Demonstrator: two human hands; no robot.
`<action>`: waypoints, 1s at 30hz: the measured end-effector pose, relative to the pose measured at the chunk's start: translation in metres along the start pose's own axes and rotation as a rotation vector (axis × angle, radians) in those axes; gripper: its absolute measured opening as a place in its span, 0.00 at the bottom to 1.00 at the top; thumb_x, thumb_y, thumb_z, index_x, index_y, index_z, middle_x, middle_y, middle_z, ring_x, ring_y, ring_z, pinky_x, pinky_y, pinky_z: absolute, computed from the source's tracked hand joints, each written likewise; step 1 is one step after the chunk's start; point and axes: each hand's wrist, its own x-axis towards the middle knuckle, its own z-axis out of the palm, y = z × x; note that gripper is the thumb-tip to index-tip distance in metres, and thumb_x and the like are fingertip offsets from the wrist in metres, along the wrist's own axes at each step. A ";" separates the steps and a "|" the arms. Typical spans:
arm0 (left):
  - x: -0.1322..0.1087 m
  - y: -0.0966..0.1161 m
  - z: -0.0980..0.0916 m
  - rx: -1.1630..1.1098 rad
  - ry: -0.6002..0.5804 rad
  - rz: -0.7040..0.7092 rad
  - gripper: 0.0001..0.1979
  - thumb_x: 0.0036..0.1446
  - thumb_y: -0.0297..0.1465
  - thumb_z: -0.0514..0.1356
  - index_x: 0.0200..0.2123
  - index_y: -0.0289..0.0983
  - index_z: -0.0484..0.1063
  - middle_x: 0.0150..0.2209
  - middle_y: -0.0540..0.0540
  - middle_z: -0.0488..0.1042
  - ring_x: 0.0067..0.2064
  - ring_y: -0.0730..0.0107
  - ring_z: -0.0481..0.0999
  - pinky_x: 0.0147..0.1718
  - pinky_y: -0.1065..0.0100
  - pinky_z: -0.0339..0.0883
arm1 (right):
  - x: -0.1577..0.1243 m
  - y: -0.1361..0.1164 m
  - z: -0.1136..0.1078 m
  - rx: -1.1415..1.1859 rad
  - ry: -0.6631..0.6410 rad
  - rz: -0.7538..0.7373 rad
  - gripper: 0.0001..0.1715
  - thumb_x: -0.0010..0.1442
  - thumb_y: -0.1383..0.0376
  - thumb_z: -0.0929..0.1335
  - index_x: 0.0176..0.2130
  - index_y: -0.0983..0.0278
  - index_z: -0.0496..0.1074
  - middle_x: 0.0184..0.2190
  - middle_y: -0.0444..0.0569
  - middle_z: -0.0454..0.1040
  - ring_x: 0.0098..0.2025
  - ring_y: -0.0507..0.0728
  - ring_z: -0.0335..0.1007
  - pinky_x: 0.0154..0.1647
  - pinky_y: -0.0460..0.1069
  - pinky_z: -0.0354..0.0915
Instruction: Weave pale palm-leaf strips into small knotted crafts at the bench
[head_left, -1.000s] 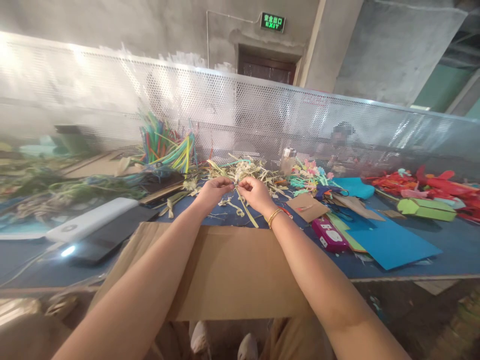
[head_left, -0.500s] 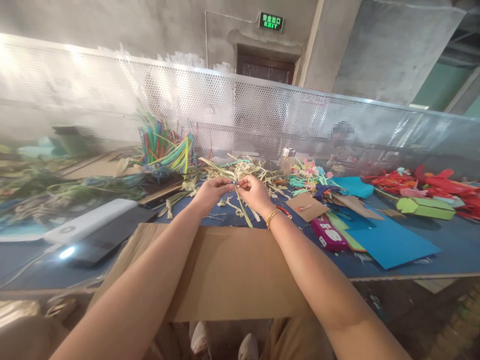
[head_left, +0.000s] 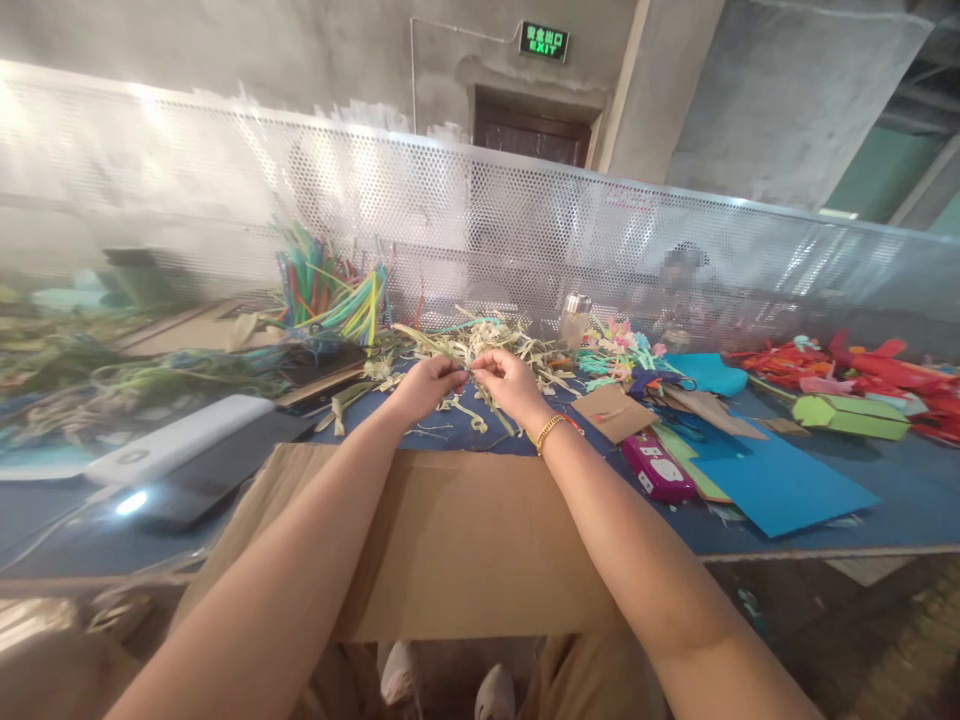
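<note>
My left hand and my right hand meet over the table, fingertips almost touching. Both are closed in a pinch on something small and thin between them, too small and covered to name. A pale green strip runs down from beside the right fingers toward the table; whether they hold it I cannot tell. Just beyond my hands lies a heap of pale, curled strips. Closer to me, below my forearms, is a brown cardboard sheet that reaches over the table's front edge.
Left are a white device with a lit lamp and a bundle of coloured stems. Right are a purple box, blue sheets, a green paper box and red pieces. A perforated metal screen stands behind.
My hands stay together in nearly the same place. The pale green strip below the fingers has swung to the right and shows less. The right wrist has shifted slightly.
</note>
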 end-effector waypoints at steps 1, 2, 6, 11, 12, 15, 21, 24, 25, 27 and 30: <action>0.001 -0.001 0.000 -0.017 -0.011 0.015 0.14 0.50 0.42 0.60 0.23 0.37 0.70 0.21 0.50 0.67 0.23 0.74 0.61 0.23 0.70 0.53 | 0.000 -0.001 -0.001 -0.022 -0.004 -0.022 0.05 0.54 0.67 0.65 0.35 0.63 0.70 0.27 0.43 0.72 0.28 0.50 0.68 0.32 0.46 0.65; 0.001 -0.002 0.001 -0.038 -0.018 0.025 0.13 0.50 0.41 0.59 0.24 0.37 0.71 0.22 0.49 0.69 0.23 0.73 0.62 0.24 0.70 0.53 | -0.001 -0.002 -0.002 -0.048 -0.002 -0.046 0.06 0.54 0.68 0.65 0.35 0.63 0.70 0.28 0.43 0.72 0.29 0.50 0.68 0.33 0.46 0.65; 0.001 -0.002 0.003 -0.130 -0.025 -0.007 0.13 0.49 0.41 0.59 0.23 0.36 0.70 0.21 0.49 0.68 0.22 0.74 0.61 0.23 0.70 0.53 | -0.005 -0.011 -0.006 -0.227 0.012 -0.133 0.10 0.55 0.69 0.65 0.39 0.63 0.71 0.27 0.43 0.72 0.28 0.51 0.67 0.33 0.47 0.63; -0.002 0.003 0.005 -0.303 -0.092 -0.072 0.16 0.48 0.43 0.61 0.20 0.37 0.65 0.18 0.52 0.61 0.20 0.77 0.58 0.21 0.71 0.50 | -0.009 -0.020 -0.011 -0.469 -0.032 -0.283 0.15 0.56 0.69 0.65 0.45 0.59 0.73 0.29 0.44 0.71 0.32 0.52 0.65 0.37 0.47 0.60; -0.002 0.004 0.004 -0.312 -0.111 -0.077 0.17 0.48 0.43 0.61 0.21 0.36 0.65 0.18 0.52 0.61 0.20 0.77 0.57 0.21 0.71 0.50 | -0.008 -0.020 -0.012 -0.479 -0.027 -0.295 0.14 0.57 0.68 0.65 0.43 0.59 0.73 0.31 0.45 0.71 0.33 0.52 0.65 0.37 0.47 0.60; -0.001 0.002 0.003 -0.255 -0.139 -0.060 0.17 0.48 0.44 0.61 0.21 0.36 0.67 0.18 0.52 0.62 0.20 0.77 0.57 0.21 0.71 0.49 | -0.006 -0.015 -0.014 -0.471 0.016 -0.277 0.08 0.58 0.65 0.66 0.37 0.61 0.75 0.32 0.46 0.70 0.33 0.52 0.65 0.37 0.47 0.60; 0.004 -0.011 0.004 -0.079 -0.060 0.019 0.15 0.48 0.44 0.61 0.31 0.38 0.76 0.29 0.47 0.74 0.31 0.66 0.70 0.34 0.66 0.62 | 0.001 -0.006 -0.022 -0.474 0.186 -0.190 0.08 0.58 0.63 0.66 0.31 0.63 0.75 0.31 0.47 0.70 0.34 0.54 0.66 0.39 0.48 0.61; 0.004 -0.012 0.000 0.172 0.112 0.130 0.16 0.45 0.43 0.64 0.35 0.39 0.78 0.39 0.43 0.76 0.43 0.57 0.72 0.45 0.59 0.62 | 0.002 -0.004 -0.028 -0.496 0.291 -0.164 0.08 0.58 0.63 0.66 0.33 0.63 0.75 0.32 0.49 0.71 0.36 0.55 0.66 0.43 0.50 0.61; 0.003 -0.009 -0.001 0.254 0.213 0.191 0.18 0.44 0.42 0.66 0.38 0.41 0.78 0.43 0.42 0.75 0.47 0.54 0.70 0.49 0.57 0.59 | 0.002 -0.004 -0.030 -0.503 0.312 -0.162 0.08 0.59 0.63 0.66 0.34 0.63 0.75 0.32 0.49 0.71 0.37 0.56 0.66 0.43 0.50 0.61; 0.001 -0.003 -0.003 0.363 0.422 0.294 0.20 0.43 0.39 0.67 0.42 0.43 0.77 0.48 0.42 0.72 0.52 0.53 0.67 0.54 0.53 0.54 | 0.001 -0.005 -0.030 -0.505 0.325 -0.175 0.09 0.59 0.63 0.65 0.35 0.62 0.75 0.33 0.49 0.71 0.37 0.56 0.66 0.44 0.50 0.62; -0.004 0.010 -0.001 0.378 0.518 0.365 0.13 0.47 0.36 0.65 0.39 0.44 0.78 0.44 0.44 0.73 0.50 0.56 0.68 0.53 0.55 0.55 | -0.002 -0.007 -0.025 -0.497 0.312 -0.223 0.10 0.60 0.63 0.64 0.37 0.61 0.75 0.34 0.49 0.71 0.37 0.56 0.67 0.43 0.50 0.62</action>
